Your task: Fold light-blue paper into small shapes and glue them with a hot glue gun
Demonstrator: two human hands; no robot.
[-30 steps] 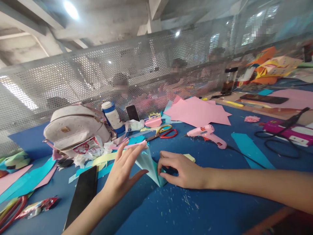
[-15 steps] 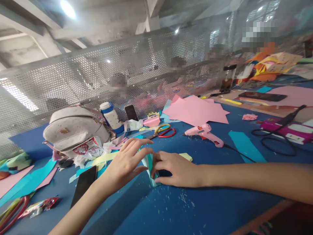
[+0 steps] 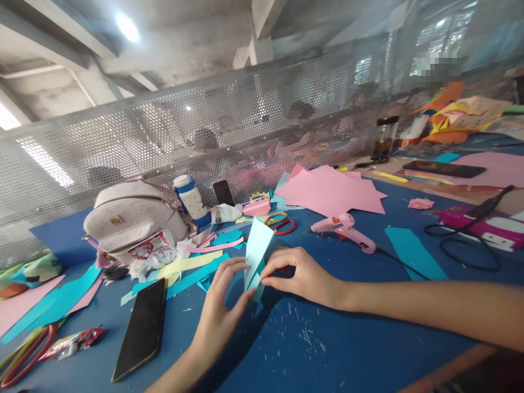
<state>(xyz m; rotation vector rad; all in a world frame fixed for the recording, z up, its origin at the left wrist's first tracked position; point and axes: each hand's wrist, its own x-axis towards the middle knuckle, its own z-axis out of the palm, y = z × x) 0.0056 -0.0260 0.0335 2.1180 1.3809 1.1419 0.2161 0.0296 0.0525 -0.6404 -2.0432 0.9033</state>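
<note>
A folded light-blue paper [image 3: 258, 243] stands tilted above the blue table [image 3: 327, 333], between my two hands. My left hand [image 3: 227, 295] pinches its lower left edge with the thumb and fingers. On the other side, my right hand [image 3: 297, 275] grips the lower right edge between thumb and index finger. Behind the paper lie scissors [image 3: 283, 225] with red and yellow handles, partly covered by it. To the right rests a pink glue gun [image 3: 346, 230] with its black cord.
Left of my hands are a black phone [image 3: 141, 330], paper strips [image 3: 192, 265] and a pale backpack [image 3: 126, 218]. Behind stand a bottle [image 3: 191, 199] and pink sheets [image 3: 331, 188]. A magenta power strip [image 3: 478, 226] lies right, near a blue paper piece [image 3: 413, 251].
The folded paper is raised and shows more of its face. My left hand has moved right and down, uncovering the phone and strips. The view has shifted slightly.
</note>
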